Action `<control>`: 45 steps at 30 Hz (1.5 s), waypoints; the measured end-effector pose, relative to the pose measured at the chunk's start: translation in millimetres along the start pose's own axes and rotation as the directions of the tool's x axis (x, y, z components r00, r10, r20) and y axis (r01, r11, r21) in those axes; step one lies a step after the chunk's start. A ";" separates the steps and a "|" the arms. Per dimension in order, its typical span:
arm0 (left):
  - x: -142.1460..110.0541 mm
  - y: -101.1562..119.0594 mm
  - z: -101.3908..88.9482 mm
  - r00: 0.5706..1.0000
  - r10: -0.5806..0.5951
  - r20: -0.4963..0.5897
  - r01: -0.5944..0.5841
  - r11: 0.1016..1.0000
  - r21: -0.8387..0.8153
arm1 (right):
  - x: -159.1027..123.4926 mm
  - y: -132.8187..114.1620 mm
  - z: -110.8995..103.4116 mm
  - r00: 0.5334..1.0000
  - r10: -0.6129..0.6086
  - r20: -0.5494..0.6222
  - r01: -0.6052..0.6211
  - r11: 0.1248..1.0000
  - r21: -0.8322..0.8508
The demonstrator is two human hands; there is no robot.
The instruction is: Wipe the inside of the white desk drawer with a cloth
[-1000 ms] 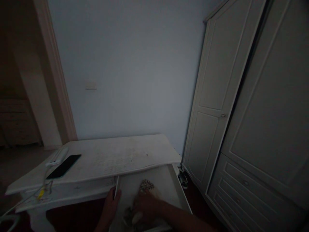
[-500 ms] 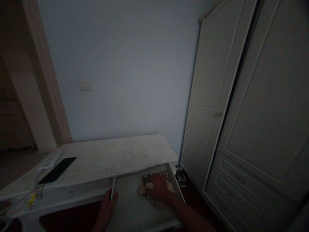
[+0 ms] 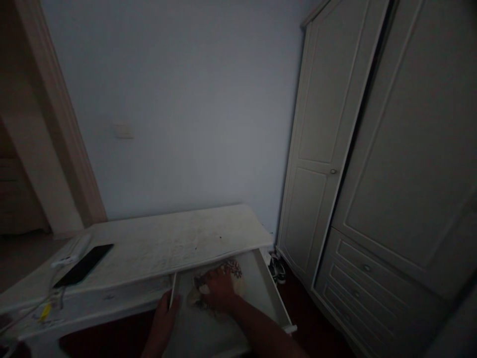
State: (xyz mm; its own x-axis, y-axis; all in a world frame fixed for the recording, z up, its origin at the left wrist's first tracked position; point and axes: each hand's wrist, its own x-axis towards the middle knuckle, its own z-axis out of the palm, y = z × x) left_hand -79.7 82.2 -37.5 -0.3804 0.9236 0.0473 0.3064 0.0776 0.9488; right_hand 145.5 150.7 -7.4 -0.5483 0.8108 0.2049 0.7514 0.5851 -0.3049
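My left hand [image 3: 163,320] holds the near-left side wall of the open drawer [image 3: 259,278], closed around it with the thumb on the inner side and the fingers outside. To its right, my right hand [image 3: 219,291] lies palm down on a crumpled beige cloth [image 3: 238,285] with a dark pattern, flat against the drawer's bottom; I cannot tell whether its fingers grip the fabric or only press on it. The cloth spreads out on both sides of this hand, within the drawer.

Beyond both hands is the worn white desk top [image 3: 156,246]. Well to the left of my left hand, a dark phone [image 3: 84,266] lies on it beside a white power strip [image 3: 70,252], with a yellow tag [image 3: 45,312] lower down. To the right of my right hand, past the drawer, shoes [image 3: 277,270] sit near the white wardrobe [image 3: 313,199].
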 end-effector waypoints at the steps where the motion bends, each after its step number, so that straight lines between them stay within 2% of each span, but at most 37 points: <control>1: 0.2 -0.5 -0.1 1.000 0.004 0.009 -0.004 1.000 0.001 | -0.7 -5.1 2.4 0.999 -0.041 0.010 0.041 0.999 -0.001; 5: 1.6 0.4 1.8 1.000 -0.005 -0.013 0.005 1.000 0.013 | -16.1 -18.2 6.1 0.962 -0.251 0.111 0.251 0.968 0.018; 10: 0.3 2.7 5.5 0.999 -0.026 -0.031 0.026 1.000 -0.004 | -42.2 -18.8 2.6 0.831 -0.484 0.272 0.480 0.873 0.086; 12: 0.0 2.0 5.4 1.000 -0.020 -0.016 0.020 1.000 -0.017 | -49.1 -14.3 1.3 0.779 -0.532 0.332 0.525 0.843 0.119; 13: 0.3 1.2 5.2 1.000 -0.018 -0.009 0.018 1.000 -0.018 | -51.9 -10.7 0.5 0.768 -0.532 0.356 0.525 0.842 0.125; 15: 1.5 -1.3 4.6 1.000 -0.022 0.007 0.022 1.000 -0.010 | -57.9 -0.3 -2.6 0.771 -0.500 0.395 0.496 0.860 0.119; 18: 3.3 -4.8 4.8 0.999 -0.041 0.026 0.041 0.999 0.002 | -72.2 25.2 -14.4 0.810 -0.409 0.419 0.415 0.906 0.082; 24: 3.3 -6.5 7.3 0.999 -0.037 -0.025 0.037 0.999 0.003 | -117.1 91.7 -60.3 0.887 -0.242 0.392 0.253 0.967 0.024; 27: 4.4 -7.0 6.7 0.999 -0.017 -0.029 0.017 1.000 0.001 | -130.8 107.4 -75.0 0.920 -0.140 0.367 0.167 0.985 -0.041; 30: 5.0 -5.5 5.1 0.999 -0.021 -0.028 0.021 1.000 0.018 | -131.3 106.4 -78.1 0.944 -0.065 0.325 0.115 0.984 -0.138; 34: 2.5 0.0 3.7 1.000 -0.010 -0.016 0.010 1.000 0.026 | -114.2 97.6 -76.8 0.947 -0.076 0.312 0.142 0.970 -0.195; 36: 0.8 2.0 3.7 1.000 -0.005 -0.022 0.006 1.000 0.021 | -99.7 93.9 -76.1 0.975 -0.012 0.224 0.059 0.977 -0.205; 38: -0.2 2.4 3.6 1.000 0.003 -0.025 -0.003 1.000 0.014 | -81.8 89.3 -74.2 0.989 0.109 0.103 -0.086 0.975 -0.206; 41: 0.1 -0.2 2.8 1.000 -0.005 -0.013 0.005 1.000 0.010 | -50.7 78.7 -68.1 0.967 0.253 -0.005 -0.250 0.949 -0.192; 45: 2.3 -7.3 0.9 0.999 -0.032 0.008 0.032 0.999 0.022 | -11.5 56.9 -55.3 0.942 0.330 -0.061 -0.336 0.930 -0.152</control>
State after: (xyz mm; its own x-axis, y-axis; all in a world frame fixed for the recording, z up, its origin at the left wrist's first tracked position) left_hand -82.0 84.1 -44.6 -0.3827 0.9237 0.0146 0.3132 0.1148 0.9427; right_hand 214.9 175.4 24.3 -0.2459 0.9577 0.1494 0.9383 0.2739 -0.2110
